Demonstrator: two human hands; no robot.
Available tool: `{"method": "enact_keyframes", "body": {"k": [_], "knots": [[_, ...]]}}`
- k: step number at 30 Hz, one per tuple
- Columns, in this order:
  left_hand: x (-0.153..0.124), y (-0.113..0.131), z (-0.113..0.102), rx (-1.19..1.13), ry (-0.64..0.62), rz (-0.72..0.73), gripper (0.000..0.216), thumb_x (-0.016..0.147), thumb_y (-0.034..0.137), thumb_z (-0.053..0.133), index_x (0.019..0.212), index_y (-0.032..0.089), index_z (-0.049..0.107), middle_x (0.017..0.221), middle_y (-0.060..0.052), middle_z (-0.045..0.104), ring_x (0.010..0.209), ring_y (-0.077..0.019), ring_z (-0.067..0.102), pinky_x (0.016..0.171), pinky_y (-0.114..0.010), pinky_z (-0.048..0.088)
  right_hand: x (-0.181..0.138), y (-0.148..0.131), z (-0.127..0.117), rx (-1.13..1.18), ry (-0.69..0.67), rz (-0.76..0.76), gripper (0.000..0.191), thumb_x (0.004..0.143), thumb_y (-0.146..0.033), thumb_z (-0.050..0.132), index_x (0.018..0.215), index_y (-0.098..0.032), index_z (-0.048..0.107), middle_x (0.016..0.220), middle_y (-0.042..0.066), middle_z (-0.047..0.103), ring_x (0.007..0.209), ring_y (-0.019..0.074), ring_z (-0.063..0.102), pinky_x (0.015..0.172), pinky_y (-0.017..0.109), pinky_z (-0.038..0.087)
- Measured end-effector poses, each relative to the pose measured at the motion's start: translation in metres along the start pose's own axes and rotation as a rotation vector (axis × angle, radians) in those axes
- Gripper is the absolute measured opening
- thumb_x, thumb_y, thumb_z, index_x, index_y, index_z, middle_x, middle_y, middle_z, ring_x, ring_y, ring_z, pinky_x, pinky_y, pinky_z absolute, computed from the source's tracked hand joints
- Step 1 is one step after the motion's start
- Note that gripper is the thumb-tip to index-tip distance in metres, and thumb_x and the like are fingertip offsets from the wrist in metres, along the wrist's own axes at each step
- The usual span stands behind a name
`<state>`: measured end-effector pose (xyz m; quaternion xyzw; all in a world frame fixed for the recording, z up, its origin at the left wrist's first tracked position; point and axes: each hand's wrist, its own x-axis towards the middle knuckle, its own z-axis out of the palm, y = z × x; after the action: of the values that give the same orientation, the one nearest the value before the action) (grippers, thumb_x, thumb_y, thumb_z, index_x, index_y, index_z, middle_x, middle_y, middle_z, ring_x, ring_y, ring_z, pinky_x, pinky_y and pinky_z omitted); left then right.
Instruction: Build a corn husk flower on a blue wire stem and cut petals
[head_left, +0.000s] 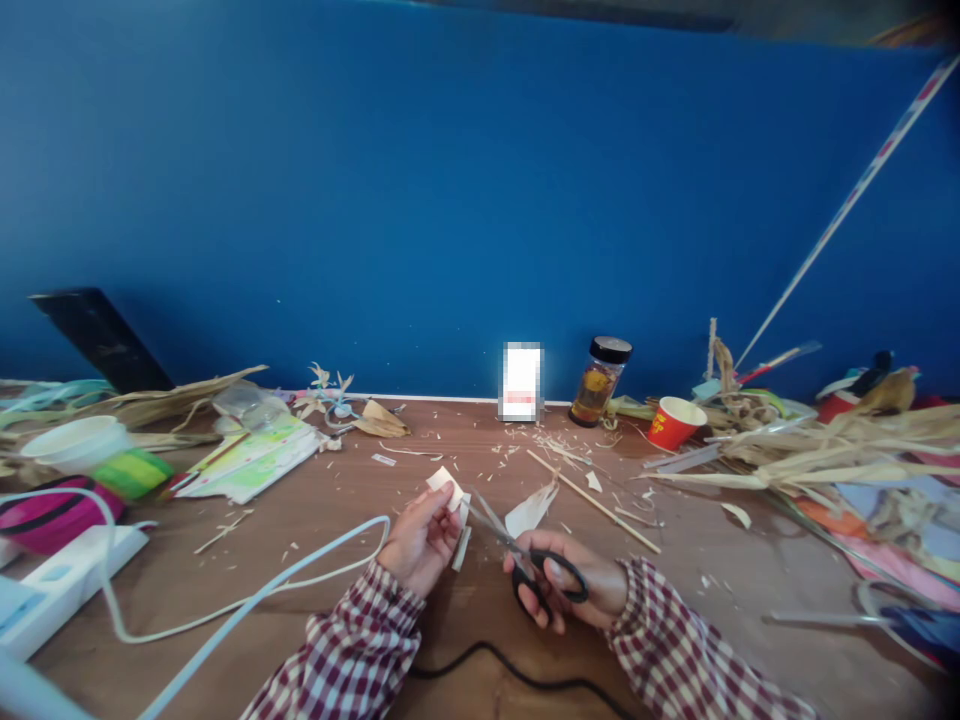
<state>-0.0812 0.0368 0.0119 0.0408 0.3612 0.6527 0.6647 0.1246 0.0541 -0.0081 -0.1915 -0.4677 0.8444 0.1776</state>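
Between the thumb and fingers of my left hand (424,535) is a small pale strip (444,482), looking like a piece of dried corn husk. My right hand (574,575) has its fingers through the black handles of a pair of scissors (517,548). The blades are parted a little and point toward the left hand, close beside the strip; whether they touch it I cannot tell. A larger cut piece of pale husk (531,510) lies on the table just beyond the scissors. Under the left fingers a narrow pale strip (462,550) shows.
A thin stick (596,500), husk scraps, a red paper cup (675,424) and a lidded jar of amber liquid (600,382) lie beyond the hands. Dried husks (810,455) pile up at right. A white cable (277,590) and power strip (75,580) occupy the left.
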Motion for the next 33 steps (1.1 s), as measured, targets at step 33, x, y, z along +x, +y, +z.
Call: {"method": "enact_keyframes", "body": {"k": [33], "knots": [[-0.001,-0.001,0.0,0.135,-0.067,0.164,0.011,0.077,0.002,0.055,0.077,0.011,0.061,0.065,-0.002,0.062,0.051,-0.0063,0.058,0.048,-0.013,0.051,-0.004,-0.015,0.009,-0.053,0.204,-0.103,0.048,0.069,-0.053,0.064,0.093,-0.012,0.054,0.052,-0.004,0.053,0.034,0.0022,0.039,0.027,0.01,0.024]]}}
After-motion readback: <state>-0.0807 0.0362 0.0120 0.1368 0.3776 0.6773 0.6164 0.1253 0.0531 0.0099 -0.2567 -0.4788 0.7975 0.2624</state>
